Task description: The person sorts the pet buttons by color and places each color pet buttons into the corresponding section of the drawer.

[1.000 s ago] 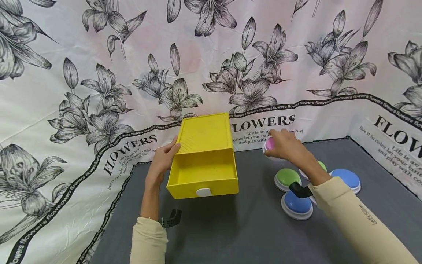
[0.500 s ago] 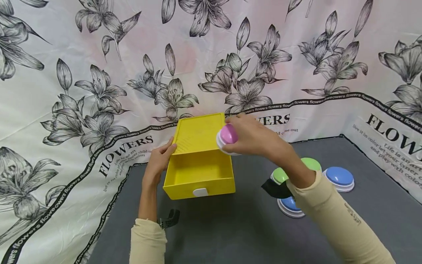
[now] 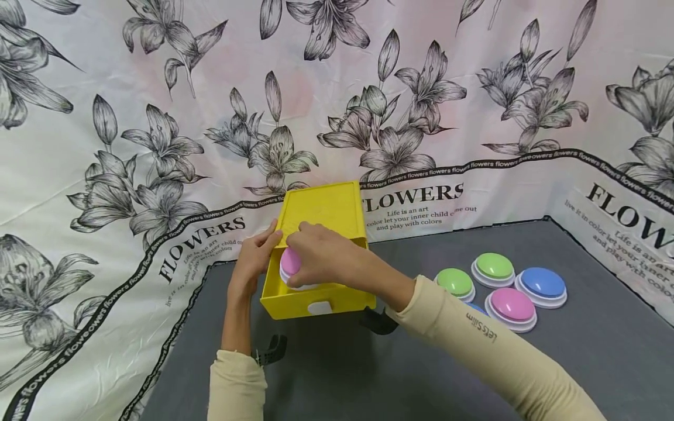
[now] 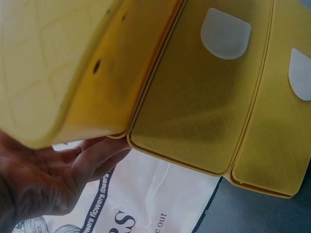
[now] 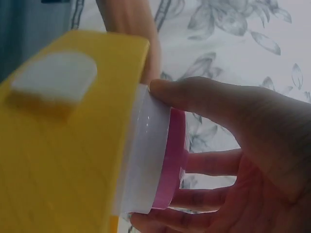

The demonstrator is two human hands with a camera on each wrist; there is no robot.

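A yellow drawer cabinet (image 3: 326,207) stands on the dark tabletop, its top drawer (image 3: 347,299) pulled out toward me. Two lower drawers with white tabs stay closed beneath it in the left wrist view, where the lower drawer front (image 4: 194,107) shows. My left hand (image 3: 255,257) rests against the cabinet's left side, its fingers (image 4: 99,155) reaching along the wall. My right hand (image 3: 332,257) grips a round pink push button (image 3: 289,266) with a white base at the left part of the open drawer. In the right wrist view the drawer front hides part of the button's base (image 5: 143,160).
To the right on the table lie more push buttons: two green ones, a blue one (image 3: 542,283) and a pink one (image 3: 512,305), with another blue one mostly hidden behind my right sleeve. A flower-printed curtain (image 3: 411,117) hangs behind the table.
My right hand has carried the pink button leftward from beyond the other buttons, past the cabinet's right side and down into the open drawer. My left hand stays on the cabinet.
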